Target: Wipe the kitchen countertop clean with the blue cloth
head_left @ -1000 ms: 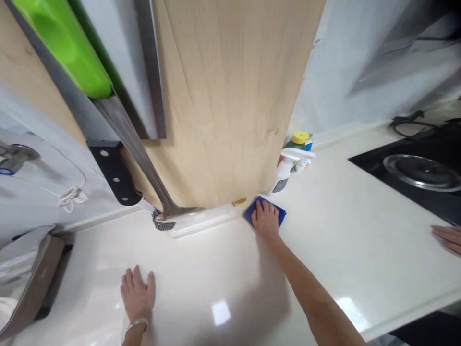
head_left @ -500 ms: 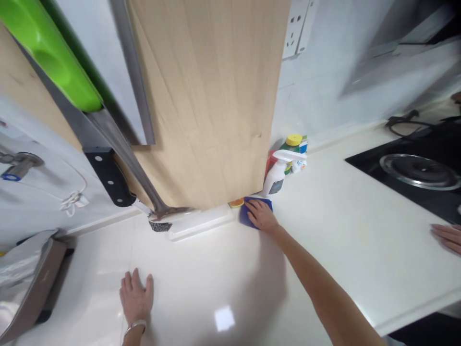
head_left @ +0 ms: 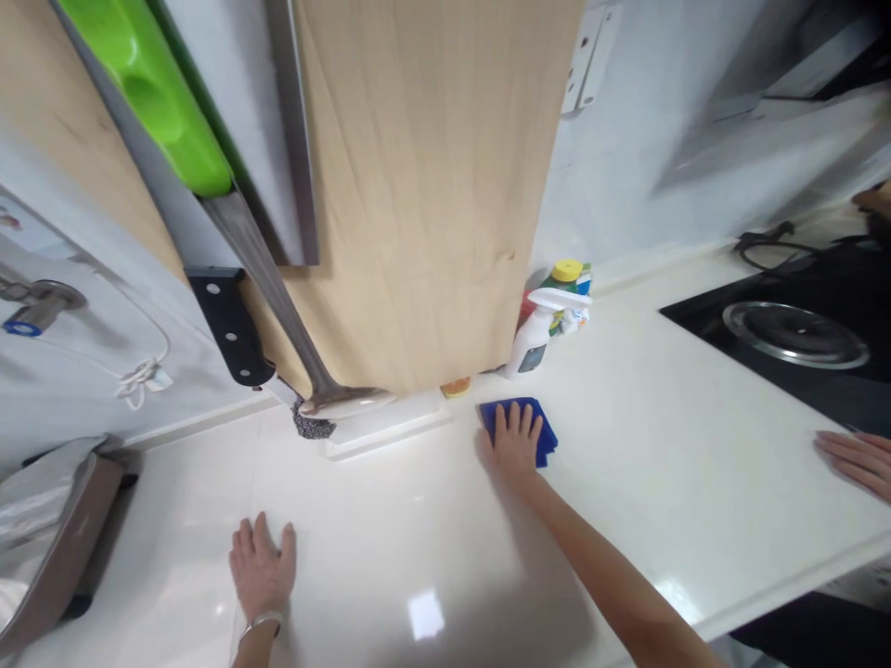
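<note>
My right hand [head_left: 516,447] lies palm down on a folded blue cloth [head_left: 545,438], pressing it to the white counter with spread fingers. The thumb rests beside the cloth's left edge. Farther left, my left hand [head_left: 263,568], with a bracelet at the wrist, is flat on the bare counter [head_left: 362,547], fingers apart and holding nothing. Just behind the cloth stands a white spray bottle [head_left: 530,343]. An orange-and-yellow item [head_left: 457,386], perhaps a sponge, is partly hidden under the wooden panel's edge.
A wooden panel [head_left: 432,204] hangs in front, with a green-handled ladle [head_left: 271,288] and a black-handled knife [head_left: 229,325]. Below sits a white ledge [head_left: 390,425] beside a steel scourer [head_left: 313,425]. Another person's hand [head_left: 859,461] rests near the black hob [head_left: 752,339]. A brown tray [head_left: 66,547] is left.
My right hand and the blue cloth have moved toward me and slightly right, away from the panel. My left hand stays in place. The view has shifted a little.
</note>
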Demonstrator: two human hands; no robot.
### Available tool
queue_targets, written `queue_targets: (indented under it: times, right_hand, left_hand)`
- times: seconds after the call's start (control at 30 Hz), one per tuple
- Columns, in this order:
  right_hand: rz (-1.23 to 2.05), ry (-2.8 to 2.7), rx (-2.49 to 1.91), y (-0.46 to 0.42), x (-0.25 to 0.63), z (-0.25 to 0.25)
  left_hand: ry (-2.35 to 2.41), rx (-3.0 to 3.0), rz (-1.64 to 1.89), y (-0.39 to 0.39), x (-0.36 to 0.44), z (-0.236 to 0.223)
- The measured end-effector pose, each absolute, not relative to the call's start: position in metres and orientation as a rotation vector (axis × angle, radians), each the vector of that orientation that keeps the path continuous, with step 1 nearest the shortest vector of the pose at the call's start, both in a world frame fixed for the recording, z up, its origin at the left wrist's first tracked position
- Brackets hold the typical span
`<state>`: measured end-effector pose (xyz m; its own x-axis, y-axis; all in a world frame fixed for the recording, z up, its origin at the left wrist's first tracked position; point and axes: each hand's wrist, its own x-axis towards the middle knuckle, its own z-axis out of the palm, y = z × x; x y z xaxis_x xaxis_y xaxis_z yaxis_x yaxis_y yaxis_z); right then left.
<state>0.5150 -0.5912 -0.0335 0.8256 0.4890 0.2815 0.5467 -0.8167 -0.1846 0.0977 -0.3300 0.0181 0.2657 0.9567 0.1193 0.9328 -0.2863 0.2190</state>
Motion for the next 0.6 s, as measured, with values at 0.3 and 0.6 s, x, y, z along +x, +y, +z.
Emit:
queue_targets:
  times: [0.3,0.6]
  right_hand:
    - [-0.315,-0.992,-2.774,-0.557,0.549,-0.032]
    - [-0.288,-0.966,-2.798,-0.535,0.566,-0.029]
  left_hand:
    - [1.808,2.456,0.376,-0.330,0.096,0.014]
    - [1.809,2.465,0.383,-0.328,0.095,0.012]
